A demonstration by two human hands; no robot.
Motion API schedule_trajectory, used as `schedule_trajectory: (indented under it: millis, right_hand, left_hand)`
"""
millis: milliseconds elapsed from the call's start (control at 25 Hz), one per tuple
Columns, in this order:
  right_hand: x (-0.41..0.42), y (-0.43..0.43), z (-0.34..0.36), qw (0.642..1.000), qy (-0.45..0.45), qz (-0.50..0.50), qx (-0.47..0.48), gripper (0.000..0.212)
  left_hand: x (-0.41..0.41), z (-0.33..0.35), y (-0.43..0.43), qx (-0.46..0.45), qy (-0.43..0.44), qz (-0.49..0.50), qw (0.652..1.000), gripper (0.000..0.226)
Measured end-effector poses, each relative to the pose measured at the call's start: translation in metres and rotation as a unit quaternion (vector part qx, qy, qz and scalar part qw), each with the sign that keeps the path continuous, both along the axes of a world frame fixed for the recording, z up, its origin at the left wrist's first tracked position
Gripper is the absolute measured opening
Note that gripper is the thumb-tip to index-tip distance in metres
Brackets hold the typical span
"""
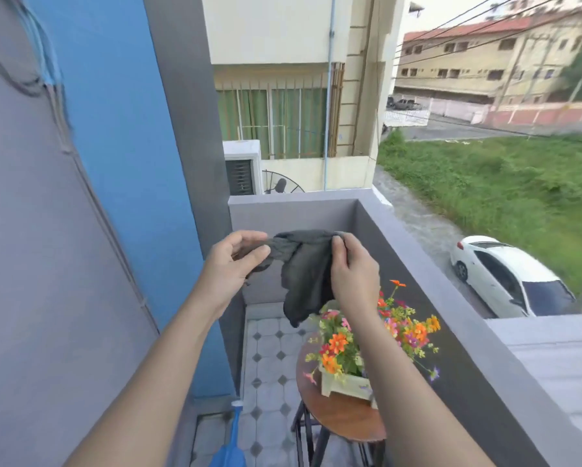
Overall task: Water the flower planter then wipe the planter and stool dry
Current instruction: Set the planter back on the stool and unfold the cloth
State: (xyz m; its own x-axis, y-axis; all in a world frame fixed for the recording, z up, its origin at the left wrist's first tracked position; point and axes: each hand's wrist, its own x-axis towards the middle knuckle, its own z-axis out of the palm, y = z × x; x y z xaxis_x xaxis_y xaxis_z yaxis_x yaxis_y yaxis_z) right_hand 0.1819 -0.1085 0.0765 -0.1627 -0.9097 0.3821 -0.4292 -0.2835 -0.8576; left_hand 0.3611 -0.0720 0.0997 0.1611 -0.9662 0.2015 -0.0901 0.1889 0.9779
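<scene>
I grip the dark cloth (303, 274) in both hands, left hand (235, 264) and right hand (353, 274), directly above the flower planter (347, 385) on the stool (343, 416).

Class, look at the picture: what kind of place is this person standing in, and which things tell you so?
Probably a small upper-floor balcony: a grey parapet wall edges the tiled floor, and a white car sits on the street below.

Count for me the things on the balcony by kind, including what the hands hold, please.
Cloth, dark grey, held up by left hand and right hand: 1
Flower planter: 1
Round wooden stool: 1
Blue watering can, at the bottom edge: 1
Total: 4
</scene>
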Motion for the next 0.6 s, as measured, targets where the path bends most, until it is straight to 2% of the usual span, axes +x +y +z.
schedule_trajectory:
  millis: [160, 240, 320, 440, 600]
  right_hand:
    - [-0.117, 0.001, 0.060, 0.993, 0.008, -0.092, -0.074, 0.024]
    - [-0.174, 0.020, 0.082, 0.986, 0.054, -0.133, -0.089, 0.027]
    - [-0.223, 0.049, 0.093, 0.977, 0.097, -0.175, -0.081, 0.023]
    - [-0.281, 0.096, 0.092, 0.964, 0.142, -0.223, -0.027, 0.012]
    - [-0.343, 0.157, 0.049, 0.925, 0.236, -0.269, 0.130, 0.022]
  left_hand:
    - [-0.078, 0.049, -0.043, -0.053, -0.019, -0.174, 0.983, 0.023]
    - [-0.128, 0.063, -0.057, -0.035, -0.036, -0.292, 0.955, 0.018]
    - [-0.181, 0.063, -0.069, -0.002, -0.053, -0.382, 0.923, 0.025]
    - [-0.257, 0.045, -0.079, -0.044, -0.157, -0.437, 0.885, 0.017]
    - [-0.333, 0.005, -0.062, -0.065, -0.257, -0.466, 0.844, 0.011]
